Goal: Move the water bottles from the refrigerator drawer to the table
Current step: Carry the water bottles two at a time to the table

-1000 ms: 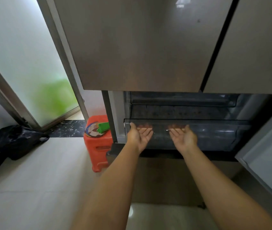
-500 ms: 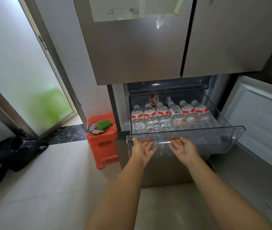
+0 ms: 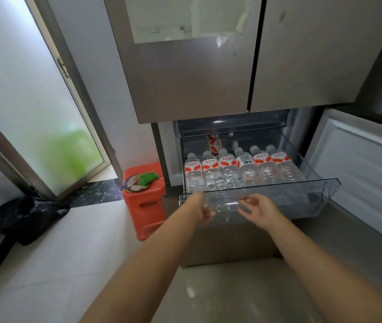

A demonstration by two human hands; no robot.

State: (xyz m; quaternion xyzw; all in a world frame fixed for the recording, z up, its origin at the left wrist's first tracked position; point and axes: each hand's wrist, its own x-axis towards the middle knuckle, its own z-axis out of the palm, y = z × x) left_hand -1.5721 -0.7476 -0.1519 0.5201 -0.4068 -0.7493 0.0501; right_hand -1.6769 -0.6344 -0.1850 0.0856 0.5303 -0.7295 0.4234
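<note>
Six water bottles (image 3: 239,170) lying side by side in the pulled-out clear refrigerator drawer (image 3: 325,192), orange stool (image 3: 144,199) just left, black bag (image 3: 25,217) on floor, left hand (image 3: 202,209) blurred, seemingly loosely curled, right hand (image 3: 258,209) open, both empty at drawer front.

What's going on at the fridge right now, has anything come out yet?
A person stands at the refrigerator with the clear drawer pulled out. Six water bottles lie in a row inside, with at least one more behind them. Both hands are empty: the left hand and the right hand are at the drawer's front edge, fingers loose, gripping nothing. No bottle has been lifted, and no table is in view.
</note>
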